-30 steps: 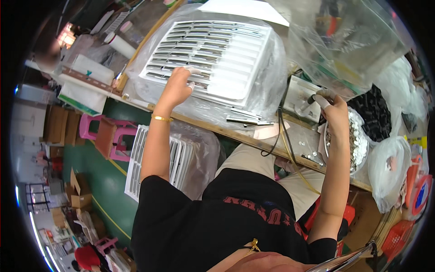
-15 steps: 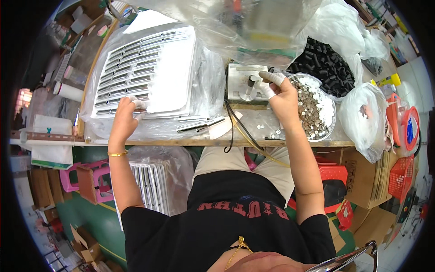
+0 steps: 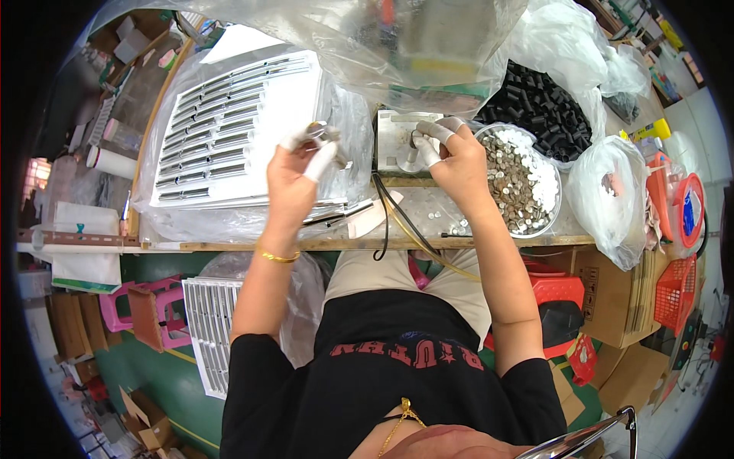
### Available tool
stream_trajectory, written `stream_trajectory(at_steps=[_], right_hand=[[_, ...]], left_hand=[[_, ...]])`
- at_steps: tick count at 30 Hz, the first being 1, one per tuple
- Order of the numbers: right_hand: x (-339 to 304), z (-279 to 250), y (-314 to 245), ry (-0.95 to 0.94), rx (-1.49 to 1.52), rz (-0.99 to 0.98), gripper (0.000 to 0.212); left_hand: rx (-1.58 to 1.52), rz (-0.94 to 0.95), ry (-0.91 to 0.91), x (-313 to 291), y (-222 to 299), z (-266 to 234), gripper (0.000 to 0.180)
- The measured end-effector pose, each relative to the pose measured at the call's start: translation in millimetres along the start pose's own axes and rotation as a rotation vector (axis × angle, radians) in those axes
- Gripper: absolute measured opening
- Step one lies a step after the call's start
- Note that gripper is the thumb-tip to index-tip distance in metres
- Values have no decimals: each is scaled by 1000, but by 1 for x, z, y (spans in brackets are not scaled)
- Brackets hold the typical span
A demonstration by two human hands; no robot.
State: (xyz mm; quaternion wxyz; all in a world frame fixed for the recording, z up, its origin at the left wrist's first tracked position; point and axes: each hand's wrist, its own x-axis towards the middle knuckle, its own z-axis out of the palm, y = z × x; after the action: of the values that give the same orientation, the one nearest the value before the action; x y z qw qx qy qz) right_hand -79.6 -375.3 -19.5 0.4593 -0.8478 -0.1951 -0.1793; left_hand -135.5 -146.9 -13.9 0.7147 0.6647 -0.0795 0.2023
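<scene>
My left hand [image 3: 294,172], with white-wrapped fingertips, pinches a shiny metal tube [image 3: 319,136] above the right side of the white tray [image 3: 287,115]. The tube is blurred and seen nearly end-on. Several similar chrome tubes [image 3: 218,115] lie in rows on that tray. At the metal block fixture [image 3: 397,126], my right hand [image 3: 462,164] has thumb and fingers, also wrapped in white, closed on a small dark round piece [image 3: 417,140]. A round post base [image 3: 411,162] stands just below that piece on the fixture.
Right of the fixture sits a clear round tub [image 3: 560,180] of small silvery and white discs. Behind it, a bag holds black tube pieces [image 3: 547,111]. A plastic sheet [image 3: 428,53] hangs over the back. Black cables [image 3: 386,222] run off the bench edge [image 3: 336,245].
My left hand has come up and right from the tray's lower edge with a tube. My right hand has shifted slightly left, its fingertips now at the dark piece.
</scene>
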Motion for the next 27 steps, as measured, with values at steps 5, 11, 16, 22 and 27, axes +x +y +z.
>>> stream_trajectory(at_steps=[5, 11, 16, 22, 27], right_hand=[[4, 0, 7, 44, -132, -217, 19], [0, 0, 9, 41, -90, -224, 23], [-11, -6, 10, 48, 15, -63, 25], [-23, -12, 22, 90, 75, 18, 26], [-20, -5, 22, -63, 73, 85, 33]], left_hand=[[-134, -25, 73, 7, -16, 50, 31], [-193, 29, 271, 7, -19, 79, 32], [-259, 208, 249, 7, -27, 95, 36], [55, 238, 171, 9, -35, 96, 33], [258, 309, 94, 9, -34, 97, 28]])
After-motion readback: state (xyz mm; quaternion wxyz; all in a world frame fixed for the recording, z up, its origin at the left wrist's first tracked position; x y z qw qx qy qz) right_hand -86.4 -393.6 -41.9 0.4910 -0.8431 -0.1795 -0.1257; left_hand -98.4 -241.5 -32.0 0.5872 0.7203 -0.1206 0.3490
